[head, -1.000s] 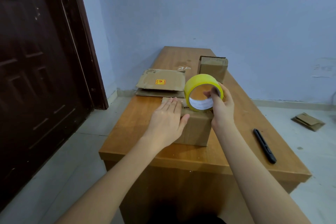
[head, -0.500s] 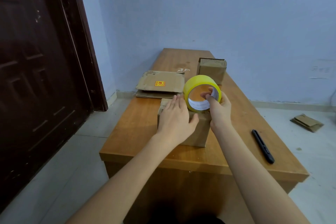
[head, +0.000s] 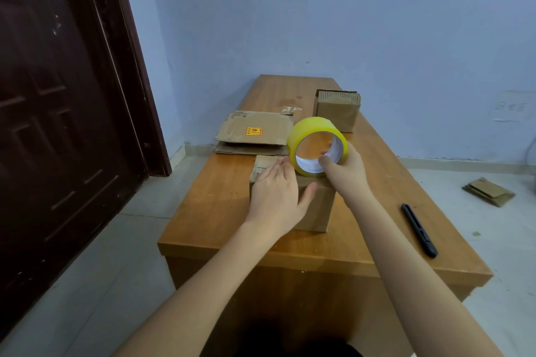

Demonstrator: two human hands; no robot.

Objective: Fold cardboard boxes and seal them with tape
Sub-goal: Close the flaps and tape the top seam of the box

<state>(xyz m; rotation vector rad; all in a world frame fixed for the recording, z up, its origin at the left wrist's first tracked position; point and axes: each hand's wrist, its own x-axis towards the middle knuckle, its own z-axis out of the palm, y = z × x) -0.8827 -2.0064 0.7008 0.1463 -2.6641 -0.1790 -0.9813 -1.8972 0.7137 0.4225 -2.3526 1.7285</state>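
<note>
pale blue walls close off our corner, with a dark brown door [head: 58, 124] on the left and a grey tiled floor [head: 116, 255] beneath. our wooden worktop [head: 220, 203] runs away from us toward the far wall. at its left edge lies a stack of flattened cardboard boxes [head: 255, 133], the top one showing a small yellow and red label. nearer to us sits the cardboard box [head: 316, 206] we are sealing, close to the front edge. our left hand [head: 275, 197] lies flat on its top, fingers straight and together, thumb spread out to the right, pressing down. just to its right we hold a yellow tape roll [head: 316, 148] upright over the far side of the box top; our right hand [head: 345, 171] grips it, thumb hooked inside the core and fingers curled round the outer rim. behind the roll, farther back, stands a folded cardboard box [head: 338, 110]. a black utility knife [head: 419, 230] lies near the worktop's right edge. more flattened cardboard [head: 488, 191] rests on the floor at far right.
</note>
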